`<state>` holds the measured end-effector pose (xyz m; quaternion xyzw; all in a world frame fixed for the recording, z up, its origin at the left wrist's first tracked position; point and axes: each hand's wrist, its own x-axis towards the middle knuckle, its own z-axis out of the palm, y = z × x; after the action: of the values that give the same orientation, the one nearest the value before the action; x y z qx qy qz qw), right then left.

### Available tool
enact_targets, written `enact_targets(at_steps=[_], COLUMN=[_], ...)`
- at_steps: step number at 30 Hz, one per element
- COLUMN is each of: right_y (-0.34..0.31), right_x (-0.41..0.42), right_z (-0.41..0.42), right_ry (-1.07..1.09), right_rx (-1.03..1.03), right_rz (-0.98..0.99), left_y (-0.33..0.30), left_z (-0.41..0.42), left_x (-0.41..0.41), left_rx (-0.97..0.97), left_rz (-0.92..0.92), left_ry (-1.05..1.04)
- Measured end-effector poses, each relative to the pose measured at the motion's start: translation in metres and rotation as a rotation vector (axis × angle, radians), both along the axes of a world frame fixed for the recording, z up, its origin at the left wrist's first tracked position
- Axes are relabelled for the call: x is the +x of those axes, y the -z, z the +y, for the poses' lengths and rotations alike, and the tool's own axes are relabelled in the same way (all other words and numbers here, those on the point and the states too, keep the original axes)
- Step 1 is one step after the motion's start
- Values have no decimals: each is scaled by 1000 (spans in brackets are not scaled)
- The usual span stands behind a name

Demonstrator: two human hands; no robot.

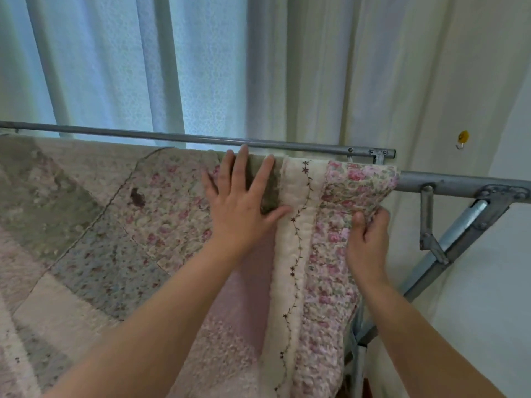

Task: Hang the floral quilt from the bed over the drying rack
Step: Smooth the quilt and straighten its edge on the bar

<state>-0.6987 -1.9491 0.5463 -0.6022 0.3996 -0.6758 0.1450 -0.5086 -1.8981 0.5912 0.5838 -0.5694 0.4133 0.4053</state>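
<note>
Two bare hands are working on a quilt (120, 225) that is lying draped over a metal rack (448, 185), seen from the person's own head looking down along both forearms. Filling the left side, the quilt is spreading out in patchwork panels of pale pink, grey-green and small pink flowers, sloping down from the rack's near bar toward the viewer. Behind it, a thinner rail (172, 136) of the rack is running across the view, and pale curtains (115, 67) are hanging beyond that. Near the middle, the left hand (244, 202) is pressing flat on the quilt just below the top bar, fingers straight and spread, gripping nothing. Just right of it, a cream strip (298, 214) stitched with a dark vine is running down the quilt. Further right, the right hand (370, 239) is pinching the quilt's flowered edge, fingers curled around a bunched fold just under the bar. Past that edge, the bare bar is sticking out to a hinged bracket (500, 193) and a slanting leg. On the wall at far right, a small yellow hook (462, 138) is showing.
</note>
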Motion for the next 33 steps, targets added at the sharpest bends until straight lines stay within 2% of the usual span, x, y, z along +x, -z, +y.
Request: enact_targets(at_steps=[3, 5, 10, 13, 19, 22, 27, 30, 33], right_y=[-2, -6, -36, -59, -84, -90, -95, -93, -88], right_x=[10, 25, 68, 88, 129, 142, 163, 179, 196], right_z=[13, 28, 49, 48, 46, 44, 40, 40, 43], right_ry=[234, 394, 651, 583, 497, 447, 379, 410, 454], right_rx=[-1, -77, -259, -238, -323, -362, -439, -481, -459], right_rz=[66, 168, 566, 746, 925, 950, 910, 901, 898], left_y=[-8, -12, -21, -22, -29, -33, -27, -26, -25], left_z=[4, 7, 13, 13, 14, 17, 33, 41, 44], left_x=[12, 17, 43, 62, 88, 105, 186, 219, 233], left_rx=[91, 109, 76, 59, 77, 75, 99, 131, 167], left_rz=[-4, -42, -185, -200, -113, -29, 173, 274, 281], left_ry=[25, 34, 79, 82, 90, 103, -38, -105, -101])
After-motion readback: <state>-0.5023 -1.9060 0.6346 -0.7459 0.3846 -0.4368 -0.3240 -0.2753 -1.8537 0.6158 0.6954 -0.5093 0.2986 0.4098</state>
